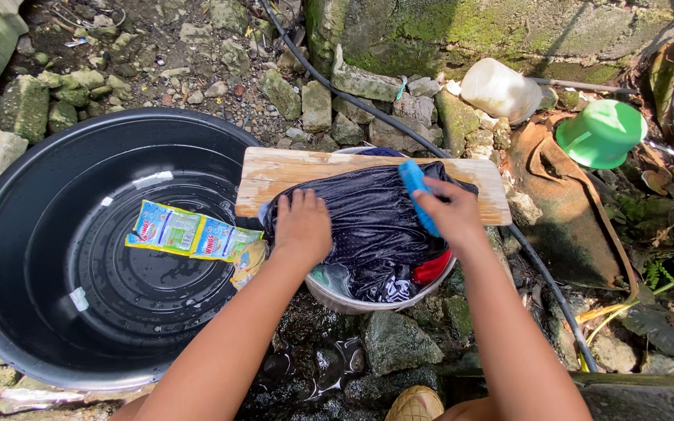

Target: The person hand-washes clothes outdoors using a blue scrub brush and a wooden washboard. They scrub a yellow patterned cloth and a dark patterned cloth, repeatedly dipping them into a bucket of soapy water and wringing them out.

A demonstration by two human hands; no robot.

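Gripped in your right hand (452,215): blue scrub brush (417,192), fingers closed round it, bristles on the dark wet garment (372,222). Your left hand (303,226): open, palm flat, pressing that garment. Landmark: wooden board (290,173), laid across a metal basin (352,300). Left of board: large black tub (25,257) holding shallow water and floating detergent sachets (189,232). On board and spilling into basin: the garment. Right of board, well apart: overturned green plastic pail (601,134). Beyond board: white jug (499,90).

Harsh sunlight, hard shadows, sharp focus, edge distortion
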